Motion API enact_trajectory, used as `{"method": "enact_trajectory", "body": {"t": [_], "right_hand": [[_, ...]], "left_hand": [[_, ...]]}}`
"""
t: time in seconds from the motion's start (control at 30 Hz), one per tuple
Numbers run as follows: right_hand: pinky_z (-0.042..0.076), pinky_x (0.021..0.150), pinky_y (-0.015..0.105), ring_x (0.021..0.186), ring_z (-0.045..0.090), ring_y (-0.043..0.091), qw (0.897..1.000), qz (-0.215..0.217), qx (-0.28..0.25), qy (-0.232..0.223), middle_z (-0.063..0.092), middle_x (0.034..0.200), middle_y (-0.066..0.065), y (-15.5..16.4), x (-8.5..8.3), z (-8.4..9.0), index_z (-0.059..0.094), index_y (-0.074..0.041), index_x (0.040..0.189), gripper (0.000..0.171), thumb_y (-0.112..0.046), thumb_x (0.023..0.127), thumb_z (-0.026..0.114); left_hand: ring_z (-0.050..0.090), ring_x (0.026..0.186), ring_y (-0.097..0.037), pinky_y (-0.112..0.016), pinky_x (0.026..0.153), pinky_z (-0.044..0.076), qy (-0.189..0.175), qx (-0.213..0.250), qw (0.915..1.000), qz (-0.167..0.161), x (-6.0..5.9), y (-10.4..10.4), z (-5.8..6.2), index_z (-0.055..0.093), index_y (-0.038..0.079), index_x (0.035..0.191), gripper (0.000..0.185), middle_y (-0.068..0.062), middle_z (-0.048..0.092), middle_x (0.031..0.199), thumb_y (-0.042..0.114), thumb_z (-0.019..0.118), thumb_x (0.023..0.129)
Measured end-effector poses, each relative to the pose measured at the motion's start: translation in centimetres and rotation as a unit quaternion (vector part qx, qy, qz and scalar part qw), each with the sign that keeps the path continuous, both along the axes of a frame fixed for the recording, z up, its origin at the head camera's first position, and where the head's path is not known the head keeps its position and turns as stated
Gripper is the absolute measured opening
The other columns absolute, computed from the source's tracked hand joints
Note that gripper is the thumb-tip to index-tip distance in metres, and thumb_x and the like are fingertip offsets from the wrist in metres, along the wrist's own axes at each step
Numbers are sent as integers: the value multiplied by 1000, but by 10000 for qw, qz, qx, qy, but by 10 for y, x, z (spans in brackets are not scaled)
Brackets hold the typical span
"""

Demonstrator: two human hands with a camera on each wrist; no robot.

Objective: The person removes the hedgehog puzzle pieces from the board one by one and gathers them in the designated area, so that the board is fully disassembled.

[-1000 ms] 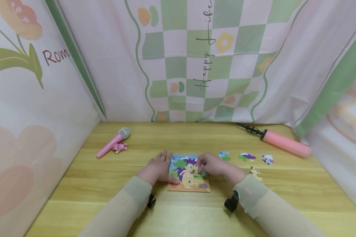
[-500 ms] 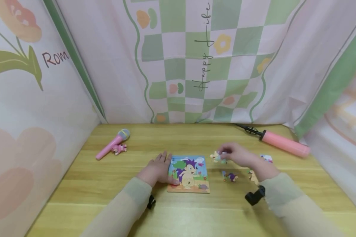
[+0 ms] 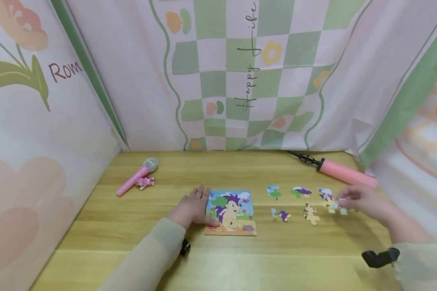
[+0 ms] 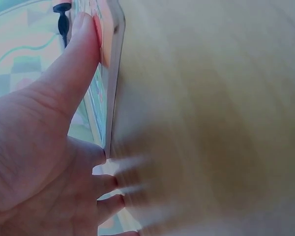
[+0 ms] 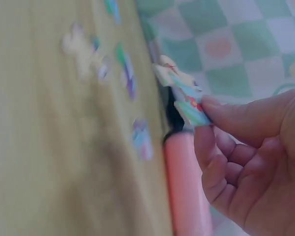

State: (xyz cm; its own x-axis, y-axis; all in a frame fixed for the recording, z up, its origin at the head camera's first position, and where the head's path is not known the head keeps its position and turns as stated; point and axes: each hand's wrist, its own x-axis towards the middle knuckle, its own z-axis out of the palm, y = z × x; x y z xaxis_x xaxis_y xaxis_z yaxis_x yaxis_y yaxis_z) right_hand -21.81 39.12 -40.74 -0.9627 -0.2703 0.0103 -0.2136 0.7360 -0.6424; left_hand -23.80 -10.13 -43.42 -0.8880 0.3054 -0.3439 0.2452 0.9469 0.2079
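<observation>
A square puzzle board (image 3: 245,232) with a purple-haired hedgehog picture lies in the middle of the table. My left hand (image 3: 194,210) rests at its left side, fingers straight, thumb over the lower left corner; the left wrist view shows the thumb (image 4: 71,64) flat along the board's face. Over at the right, my right hand (image 3: 364,202) pinches a puzzle piece (image 5: 184,96) between thumb and fingers, held up above the table. Nearby on the wood lie several loose pieces, among them a purple-and-green piece (image 3: 301,191), a beige piece (image 3: 311,215) and a blue-green piece (image 3: 273,192).
A pink balloon pump (image 3: 346,173) lies at the back right, beyond the right hand. On the left side are a pink toy microphone (image 3: 136,178) and a small pink figurine (image 3: 145,183). Printed curtains (image 3: 240,81) hang along the table's back edge.
My right hand has moved from the board rightwards past the loose pieces, carrying a puzzle piece with it. The left hand has stayed on the board.
</observation>
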Motion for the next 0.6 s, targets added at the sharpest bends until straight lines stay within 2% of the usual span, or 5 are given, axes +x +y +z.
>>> {"method": "enact_trajectory", "body": {"t": [0.2, 0.33, 0.47, 0.6], "right_hand": [[52, 64, 28, 76, 61, 13, 9982, -287, 232, -480, 68, 92, 7, 16, 8, -23, 69, 2, 104, 19, -12, 91, 70], [51, 69, 29, 81, 61, 17, 9976, -429, 258, -488, 69, 95, 13, 15, 9, -33, 68, 7, 103, 18, -5, 90, 68], [48, 73, 35, 86, 60, 24, 9965, -628, 433, -340, 68, 96, 16, 13, 7, -35, 67, 6, 101, 18, -7, 90, 70], [46, 71, 36, 85, 58, 27, 9953, -761, 482, -344, 64, 94, 15, 8, 4, -32, 66, 4, 100, 20, -11, 89, 72]], "left_hand": [[10, 149, -34, -55, 116, 17, -20, -17, 10000, 29, -1, -2, 0, 13, 10, 159, 122, -15, 7, 164, 74, 70, 72], [9, 149, -34, -55, 116, 17, -26, -4, 10000, 6, -1, -1, -2, 13, 9, 159, 122, -16, 7, 164, 74, 70, 72], [10, 149, -34, -55, 116, 17, 20, -38, 10000, -19, -2, 0, -3, 13, 9, 159, 123, -15, 6, 164, 75, 69, 72], [10, 149, -33, -55, 116, 17, 50, -83, 9999, -33, -2, 1, -4, 13, 9, 159, 122, -15, 7, 164, 75, 69, 72]]}}
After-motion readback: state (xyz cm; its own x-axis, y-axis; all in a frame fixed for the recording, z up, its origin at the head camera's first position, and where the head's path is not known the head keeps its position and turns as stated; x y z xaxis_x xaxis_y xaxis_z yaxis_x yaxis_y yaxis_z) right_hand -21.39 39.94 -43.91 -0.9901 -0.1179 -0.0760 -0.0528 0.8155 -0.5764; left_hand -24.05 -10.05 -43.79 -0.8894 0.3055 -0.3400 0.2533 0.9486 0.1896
